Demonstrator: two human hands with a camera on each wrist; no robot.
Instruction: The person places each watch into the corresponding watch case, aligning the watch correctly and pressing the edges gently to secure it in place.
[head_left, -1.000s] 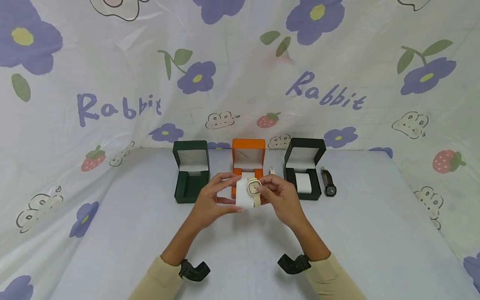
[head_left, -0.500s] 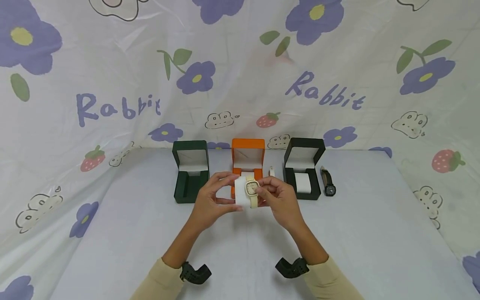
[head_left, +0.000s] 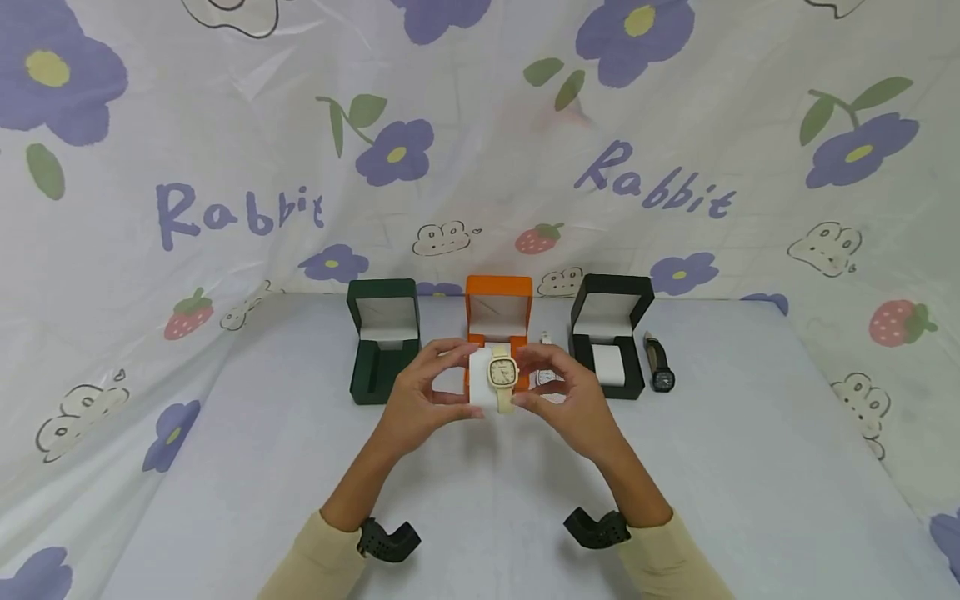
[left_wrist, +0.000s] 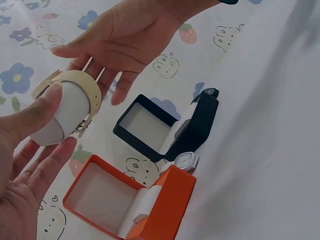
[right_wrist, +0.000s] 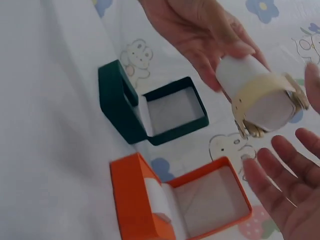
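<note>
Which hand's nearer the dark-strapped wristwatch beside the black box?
Right. In the head view, the right hand is left of the dark-strapped wristwatch, across the black watch box; the left hand is farther left, gripping the white watch cushion.

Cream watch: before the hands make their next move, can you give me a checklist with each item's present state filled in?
1. Left hand gripping the white cushion: ok.
2. Cream watch strapped round the cushion: ok.
3. Watch centred on the cushion: not ok, it sits toward the end nearer the right hand.
4. Clasp fully fastened: cannot tell.
5. Right hand clear of the watch: cannot tell, its fingers are close.
6. Green box open: ok.
</note>
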